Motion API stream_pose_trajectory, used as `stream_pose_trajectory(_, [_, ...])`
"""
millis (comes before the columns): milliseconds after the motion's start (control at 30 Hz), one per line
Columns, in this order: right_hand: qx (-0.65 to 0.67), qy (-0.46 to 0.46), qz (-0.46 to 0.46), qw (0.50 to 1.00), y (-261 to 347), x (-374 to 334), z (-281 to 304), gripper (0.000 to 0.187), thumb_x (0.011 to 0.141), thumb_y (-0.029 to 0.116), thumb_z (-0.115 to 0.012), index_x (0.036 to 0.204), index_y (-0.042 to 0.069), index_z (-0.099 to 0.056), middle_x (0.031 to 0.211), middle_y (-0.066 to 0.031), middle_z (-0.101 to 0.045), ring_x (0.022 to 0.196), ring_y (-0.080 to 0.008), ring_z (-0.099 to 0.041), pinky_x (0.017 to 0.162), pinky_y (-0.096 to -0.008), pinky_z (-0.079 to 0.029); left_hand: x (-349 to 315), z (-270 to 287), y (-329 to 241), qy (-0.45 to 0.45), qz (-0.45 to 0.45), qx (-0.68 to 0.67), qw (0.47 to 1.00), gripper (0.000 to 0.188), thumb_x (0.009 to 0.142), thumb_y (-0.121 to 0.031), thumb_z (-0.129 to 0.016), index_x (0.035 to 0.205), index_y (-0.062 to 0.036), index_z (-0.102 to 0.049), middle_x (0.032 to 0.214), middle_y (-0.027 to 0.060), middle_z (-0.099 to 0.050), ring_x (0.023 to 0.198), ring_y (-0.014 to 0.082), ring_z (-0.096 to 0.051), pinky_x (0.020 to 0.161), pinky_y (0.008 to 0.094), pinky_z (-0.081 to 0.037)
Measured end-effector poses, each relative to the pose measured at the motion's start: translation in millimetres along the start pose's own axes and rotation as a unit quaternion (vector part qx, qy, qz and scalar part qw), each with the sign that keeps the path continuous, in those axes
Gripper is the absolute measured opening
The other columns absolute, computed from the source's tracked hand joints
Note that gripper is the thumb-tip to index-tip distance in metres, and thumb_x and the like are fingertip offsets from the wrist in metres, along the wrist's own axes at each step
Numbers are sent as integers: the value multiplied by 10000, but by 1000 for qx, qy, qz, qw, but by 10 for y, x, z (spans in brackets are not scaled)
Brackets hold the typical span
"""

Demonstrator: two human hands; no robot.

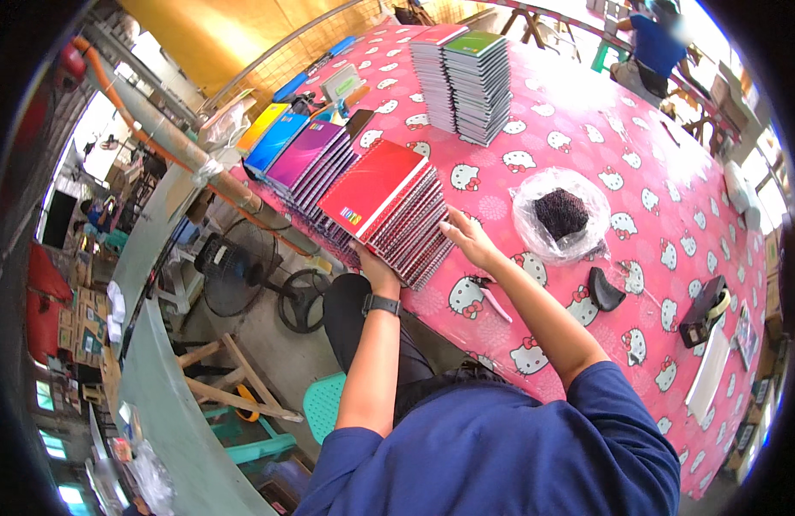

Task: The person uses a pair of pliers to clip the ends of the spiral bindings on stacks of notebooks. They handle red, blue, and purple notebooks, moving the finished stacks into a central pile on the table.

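A tall stack of red spiral notebooks [376, 185] stands at the near left edge of the pink table, directly before me. My left hand [379, 271], with a dark watch on the wrist, grips the stack's near lower corner; most of its fingers are hidden. Against the right side of the stack my right hand [469, 239] rests with its fingers stretched out and thumb apart. Close on the left are piles of purple notebooks [308, 153], blue notebooks [275, 142] and yellow notebooks [264, 125].
Two tall notebook stacks, one green-topped [475, 45], stand farther back. To the right are a plastic bag of dark small pieces [561, 215], a black curved object [604, 290], a pink-handled tool [496, 303] and a tape dispenser [705, 314]. A fan [234, 271] stands left below the table.
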State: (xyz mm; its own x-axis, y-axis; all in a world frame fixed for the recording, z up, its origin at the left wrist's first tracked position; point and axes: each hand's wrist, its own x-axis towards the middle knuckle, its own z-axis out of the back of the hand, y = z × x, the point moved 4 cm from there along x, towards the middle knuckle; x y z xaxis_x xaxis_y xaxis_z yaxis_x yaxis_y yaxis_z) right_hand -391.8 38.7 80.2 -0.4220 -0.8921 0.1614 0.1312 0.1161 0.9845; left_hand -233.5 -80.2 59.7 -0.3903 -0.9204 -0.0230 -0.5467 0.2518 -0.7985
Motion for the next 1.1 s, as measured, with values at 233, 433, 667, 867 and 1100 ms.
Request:
stream_pose_trajectory(233, [-516, 26, -80, 853, -82, -1349, 237, 838, 710, 381, -733, 1364, 35, -338, 1388, -154, -384, 1273, -338, -360, 1036, -558, -271, -700, -368, -1693, 13, -423, 374, 825, 365, 931, -269, -462, 1139, 28, -504, 1102, 136, -533, 1041, 231, -495, 917, 355, -373])
stream_pose_trajectory(433, [-546, 88, -127, 823, -61, -1473, 505, 748, 619, 274, -797, 1267, 111, -461, 1157, -116, -472, 1128, -309, -446, 934, -510, -379, -141, -1626, -1999, 311, -313, 713, 545, 836, 752, -497, -681, 1349, 1, -372, 1359, 212, -410, 1253, 311, -410, 1073, 410, -269])
stream_pose_trajectory(667, [-199, 73, -49, 976, 620, -1124, 314, 493, 726, 179, -677, 1166, 33, -508, 1053, -141, -482, 1011, -283, -490, 868, -384, -419, 85, -1634, -1720, 346, -138, 777, 508, 1171, 606, -609, -747, 1449, -28, -178, 1453, 237, -257, 1363, 347, -251, 1113, 399, -227])
stream_pose_trajectory(867, [-102, 71, 174, 977, 1298, -796, -215, 553, 726, 140, -681, 1231, 22, -491, 1085, -149, -509, 1026, -286, -518, 899, -379, -422, 129, -1673, -1650, 331, -134, 768, 531, 1100, 616, -568, -753, 1428, -29, -242, 1412, 232, -327, 1324, 340, -317, 1092, 404, -264])
stream_pose_trajectory(1100, [-233, -51, 302, 923, 1497, -612, -397, 549, 655, 157, -695, 1174, 66, -543, 1015, -104, -520, 880, -264, -519, 765, -388, -428, 118, -1637, -1664, 324, -150, 759, 545, 1076, 614, -544, -769, 1415, -22, -273, 1391, 232, -356, 1304, 338, -348, 1077, 407, -288])
